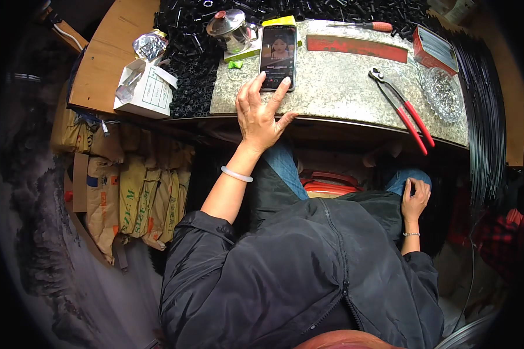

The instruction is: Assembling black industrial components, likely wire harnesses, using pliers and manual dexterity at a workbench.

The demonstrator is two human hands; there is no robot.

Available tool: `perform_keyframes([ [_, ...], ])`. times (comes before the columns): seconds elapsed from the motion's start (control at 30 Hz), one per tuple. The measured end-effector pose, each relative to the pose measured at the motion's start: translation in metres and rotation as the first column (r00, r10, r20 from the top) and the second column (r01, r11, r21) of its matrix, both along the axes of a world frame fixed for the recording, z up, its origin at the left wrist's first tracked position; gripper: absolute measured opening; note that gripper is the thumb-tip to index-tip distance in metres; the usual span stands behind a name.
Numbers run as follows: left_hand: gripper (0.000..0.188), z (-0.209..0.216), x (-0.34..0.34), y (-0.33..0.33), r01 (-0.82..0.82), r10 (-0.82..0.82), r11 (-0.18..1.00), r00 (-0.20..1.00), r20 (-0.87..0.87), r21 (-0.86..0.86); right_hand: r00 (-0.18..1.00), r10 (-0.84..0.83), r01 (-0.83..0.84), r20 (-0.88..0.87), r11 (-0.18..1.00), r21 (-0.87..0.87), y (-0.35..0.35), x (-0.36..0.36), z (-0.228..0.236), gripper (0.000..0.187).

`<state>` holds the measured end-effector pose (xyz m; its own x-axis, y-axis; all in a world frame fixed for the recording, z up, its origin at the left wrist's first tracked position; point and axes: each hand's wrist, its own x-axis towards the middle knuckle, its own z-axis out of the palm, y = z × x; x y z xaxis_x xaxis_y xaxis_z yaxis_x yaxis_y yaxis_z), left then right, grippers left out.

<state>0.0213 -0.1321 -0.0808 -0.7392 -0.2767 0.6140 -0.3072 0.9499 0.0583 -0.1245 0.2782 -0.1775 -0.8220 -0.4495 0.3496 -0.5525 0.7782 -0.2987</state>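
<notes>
Black rectangular smartphone [278, 55] left of red-handled metal pliers [412, 129], long axis pointing away from the black-jacketed person [279, 273]. Left hand [259, 121]: fingers apart, tips over phone's near end. Right hand [415, 202]: loosely curled, below pliers.

Hands 2: left hand [259, 119] upper centre, right hand [415, 200] right. Upper centre: 1 phone [278, 53], 1 pot [233, 39], 1 red strip [356, 47]. Upper right: 1 screwdriver [382, 27], 1 pliers [411, 131], 1 bowl [441, 111]. Bracelets 2: white one [237, 175], beaded one [411, 234].
</notes>
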Motion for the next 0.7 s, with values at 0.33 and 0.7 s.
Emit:
perform_keyframes([
  [0.33,0.053,-0.0005,-0.0011,0.0001,0.002,-0.002,1.0,1.0,-0.012,0.018,1.0,-0.001,0.001,-0.005,1.0,-0.005,0.0016,0.0004,0.0002,0.008],
  [0.7,0.059,0.0035,-0.0001,-0.0015,0.008,-0.008,1.0,1.0,0.022,-0.009,0.999,-0.013,0.014,0.03,1.0,-0.019,-0.0013,-0.0012,0.0023,0.007],
])
